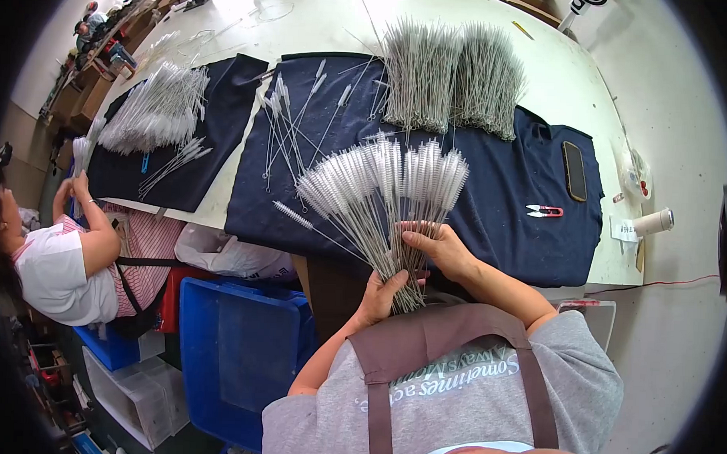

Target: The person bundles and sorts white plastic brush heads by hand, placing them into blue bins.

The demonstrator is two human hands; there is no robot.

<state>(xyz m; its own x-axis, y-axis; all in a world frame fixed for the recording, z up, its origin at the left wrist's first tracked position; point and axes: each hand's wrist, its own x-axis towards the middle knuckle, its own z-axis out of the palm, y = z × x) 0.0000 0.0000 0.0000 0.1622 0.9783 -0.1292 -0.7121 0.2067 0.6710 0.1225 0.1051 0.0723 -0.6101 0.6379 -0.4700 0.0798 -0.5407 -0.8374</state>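
Observation:
A fanned bunch of thin wire brushes (357, 179) with white bristle heads is held in front of my chest, heads pointing away from me. My left hand (383, 296) wraps round the wire stems low down. Higher on the stems, my right hand (436, 247) grips the right part of the bunch. One brush (293, 215) sticks out to the left, apart from the others. Beyond the bunch, loose brushes (283, 116) lie scattered on the dark blue cloth (492, 207). Two thick upright bundles of brushes (421, 77) stand at the far side of it.
Right of my hands lie red-handled thread snips (545, 211) and a phone (573, 172). A paper roll (653, 223) sits at the table's right edge. On the left, a co-worker (66, 257) handles brushes beside another pile (155, 112). A blue bin (239, 359) stands below the table.

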